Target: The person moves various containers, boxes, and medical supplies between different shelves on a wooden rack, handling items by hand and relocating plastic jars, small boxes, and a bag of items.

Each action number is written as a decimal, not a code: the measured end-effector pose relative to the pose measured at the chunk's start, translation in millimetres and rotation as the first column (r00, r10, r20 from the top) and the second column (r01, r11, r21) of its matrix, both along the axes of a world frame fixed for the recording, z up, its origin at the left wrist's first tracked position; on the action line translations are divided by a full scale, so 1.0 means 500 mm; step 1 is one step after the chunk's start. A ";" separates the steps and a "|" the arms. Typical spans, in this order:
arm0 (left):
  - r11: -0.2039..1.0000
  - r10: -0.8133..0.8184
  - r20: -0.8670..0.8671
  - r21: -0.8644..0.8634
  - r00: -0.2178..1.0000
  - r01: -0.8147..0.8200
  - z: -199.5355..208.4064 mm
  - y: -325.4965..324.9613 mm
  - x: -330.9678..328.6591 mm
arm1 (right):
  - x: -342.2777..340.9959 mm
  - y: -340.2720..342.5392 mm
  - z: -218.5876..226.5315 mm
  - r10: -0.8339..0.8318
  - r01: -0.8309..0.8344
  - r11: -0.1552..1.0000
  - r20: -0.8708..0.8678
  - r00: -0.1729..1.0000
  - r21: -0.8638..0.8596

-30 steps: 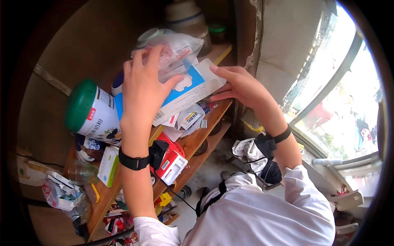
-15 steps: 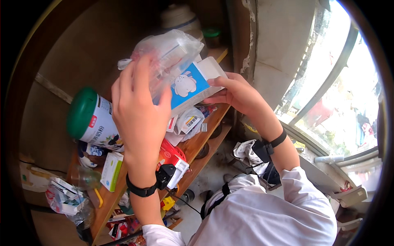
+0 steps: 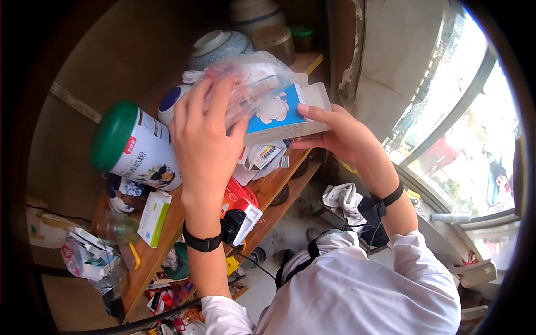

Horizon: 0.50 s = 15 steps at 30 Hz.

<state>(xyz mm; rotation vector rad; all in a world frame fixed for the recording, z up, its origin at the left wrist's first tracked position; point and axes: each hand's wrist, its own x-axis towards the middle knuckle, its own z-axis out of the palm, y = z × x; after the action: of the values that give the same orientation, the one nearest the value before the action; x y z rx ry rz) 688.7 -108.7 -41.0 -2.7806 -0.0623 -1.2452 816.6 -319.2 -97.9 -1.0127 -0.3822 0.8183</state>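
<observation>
My right hand [image 3: 347, 133] grips a blue and white cardboard box [image 3: 277, 110], thumb on top and fingers beneath. A white animal drawing decorates its blue face, and the end flap beside my thumb stands out. My left hand [image 3: 204, 131] is curled over a crinkled clear plastic bag [image 3: 254, 70] with pale packets inside. The bag lies against the upper left part of the box, and my left thumb reaches the box's left end. Whether part of the bag is inside the box is hidden. Both are held above a wooden shelf.
On the wooden shelf [image 3: 159, 254] stand a green-lidded tub [image 3: 137, 145], a green and white carton [image 3: 154, 218], a red box [image 3: 237, 198] and white packets [image 3: 262, 156]. Behind are a patterned bowl [image 3: 223, 47] and jars [image 3: 273, 42]. A bright window [image 3: 469, 134] lies right.
Both hands, with the box and the bag, have shifted slightly right and down in the picture. An upturned bowl behind the bag has come into sight. The grip looks the same.
</observation>
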 end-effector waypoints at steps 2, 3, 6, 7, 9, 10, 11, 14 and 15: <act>1.000 -0.017 -0.004 0.011 1.000 0.017 0.003 -0.004 -0.002 | 0.012 0.004 0.004 0.035 -0.035 0.999 -0.017 0.999 -0.005; 1.000 -0.018 -0.003 0.011 1.000 0.018 0.001 -0.005 -0.002 | 0.020 0.009 -0.003 0.016 -0.016 1.000 0.008 1.000 0.006; 0.997 -0.050 0.066 0.056 0.997 0.047 -0.018 0.004 -0.007 | 0.011 0.009 -0.008 -0.035 0.034 0.999 0.015 0.999 0.014; 0.999 -0.047 0.177 0.000 0.983 0.048 -0.030 0.017 -0.016 | 0.003 0.009 -0.012 -0.065 0.065 0.998 -0.005 0.998 0.011; 0.997 -0.032 0.288 -0.063 0.957 0.052 -0.048 0.022 -0.044 | 0.003 -0.015 -0.048 -0.090 0.091 0.995 -0.019 0.996 0.042; 0.966 0.041 0.340 -0.253 0.939 0.049 -0.059 0.014 -0.068 | 0.005 -0.038 -0.070 -0.120 0.122 0.990 -0.036 0.992 0.075; 0.902 0.130 0.378 -0.430 0.916 0.049 -0.065 0.009 -0.096 | -0.004 -0.065 -0.088 -0.174 0.179 0.981 -0.070 0.982 0.069; 0.917 0.019 0.469 -0.360 0.883 0.171 -0.099 -0.007 -0.149 | -0.033 -0.169 -0.185 -0.331 0.340 0.940 -0.190 0.924 0.017; 0.895 -0.023 0.519 -0.370 0.854 0.249 -0.115 -0.032 -0.152 | -0.041 -0.203 -0.221 -0.381 0.384 0.923 -0.197 0.903 -0.027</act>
<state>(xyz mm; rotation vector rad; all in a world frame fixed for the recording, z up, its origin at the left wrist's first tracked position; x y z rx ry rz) 612.9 -124.7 -98.5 -2.7267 -0.1942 -2.2193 795.9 -420.6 -208.3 -0.9444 -0.0114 0.5512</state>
